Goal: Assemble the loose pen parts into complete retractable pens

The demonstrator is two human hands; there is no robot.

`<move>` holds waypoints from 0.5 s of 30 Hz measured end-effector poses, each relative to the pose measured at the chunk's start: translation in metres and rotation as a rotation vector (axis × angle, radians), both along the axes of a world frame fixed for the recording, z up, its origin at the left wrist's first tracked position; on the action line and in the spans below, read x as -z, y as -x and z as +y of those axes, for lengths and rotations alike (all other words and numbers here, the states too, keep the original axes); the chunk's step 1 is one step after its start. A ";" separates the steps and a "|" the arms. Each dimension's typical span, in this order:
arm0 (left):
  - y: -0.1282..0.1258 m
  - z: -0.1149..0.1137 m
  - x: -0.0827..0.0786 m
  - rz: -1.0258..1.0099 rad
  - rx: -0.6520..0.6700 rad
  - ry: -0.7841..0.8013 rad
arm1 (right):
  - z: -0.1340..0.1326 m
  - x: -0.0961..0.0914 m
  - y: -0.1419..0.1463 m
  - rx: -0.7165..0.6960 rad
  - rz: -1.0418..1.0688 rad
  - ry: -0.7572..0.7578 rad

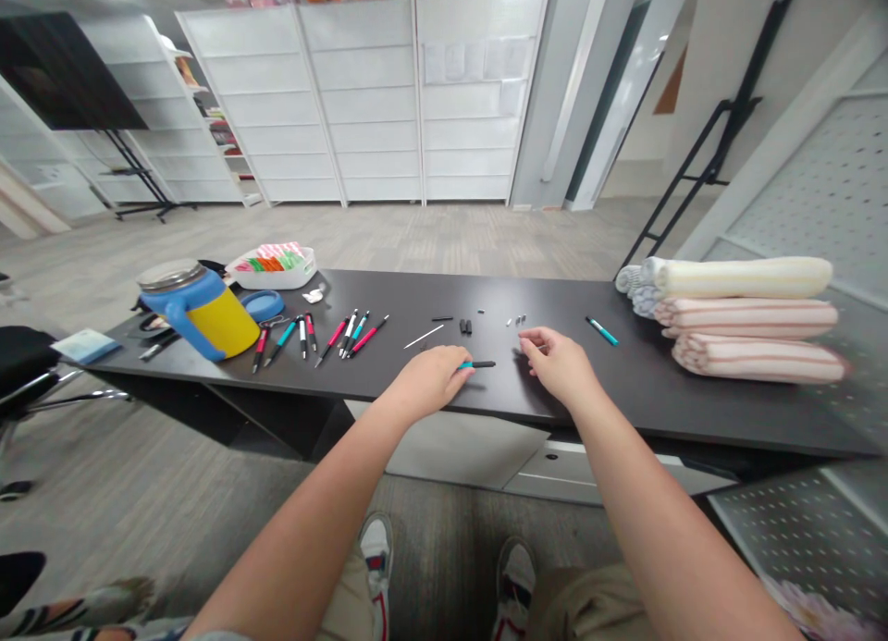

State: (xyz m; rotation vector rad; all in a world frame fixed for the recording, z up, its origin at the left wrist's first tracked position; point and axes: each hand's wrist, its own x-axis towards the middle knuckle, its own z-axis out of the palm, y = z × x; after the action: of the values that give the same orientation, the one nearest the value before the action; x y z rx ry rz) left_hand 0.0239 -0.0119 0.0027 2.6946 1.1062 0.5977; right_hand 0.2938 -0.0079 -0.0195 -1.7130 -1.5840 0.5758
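My left hand point(434, 379) is closed around a pen with a teal body and a black end point(484, 364), held level just above the desk. My right hand point(561, 365) is in a pinch to the right of it; whatever may sit between those fingertips is too small to make out. Just beyond the right fingers lie several tiny silver pen parts point(520, 320). Two short black grips point(465, 326) rest side by side past the left hand, with a thin black piece point(442, 319) near them. A slim ink refill point(424, 337) lies at an angle. Farther right is a teal pen barrel point(601, 331).
Pink, teal and white pens point(352, 334) lie in a group on the left of the dark desk point(388, 289). Beyond them stand a blue and yellow mug point(204, 310) and a white container point(284, 276) of colourful packets. Rolled towels point(753, 317) are stacked at the right end.
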 end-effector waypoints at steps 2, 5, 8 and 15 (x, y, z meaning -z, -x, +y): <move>-0.001 -0.004 -0.001 0.019 0.009 -0.018 | 0.018 0.000 -0.009 0.032 -0.195 -0.056; -0.002 -0.007 -0.002 0.025 0.015 -0.039 | 0.040 -0.004 -0.012 0.019 -0.418 -0.128; -0.002 -0.007 -0.001 0.025 0.006 -0.053 | 0.055 -0.008 -0.008 0.023 -0.499 -0.122; 0.001 -0.004 0.001 0.036 -0.031 -0.061 | 0.065 -0.009 -0.005 0.080 -0.500 -0.092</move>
State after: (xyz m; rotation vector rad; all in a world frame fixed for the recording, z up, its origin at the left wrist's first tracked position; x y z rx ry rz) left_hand 0.0230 -0.0162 0.0013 2.7556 1.1586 0.5995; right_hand 0.2988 0.0571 -0.0104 -1.9363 -1.8307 0.0252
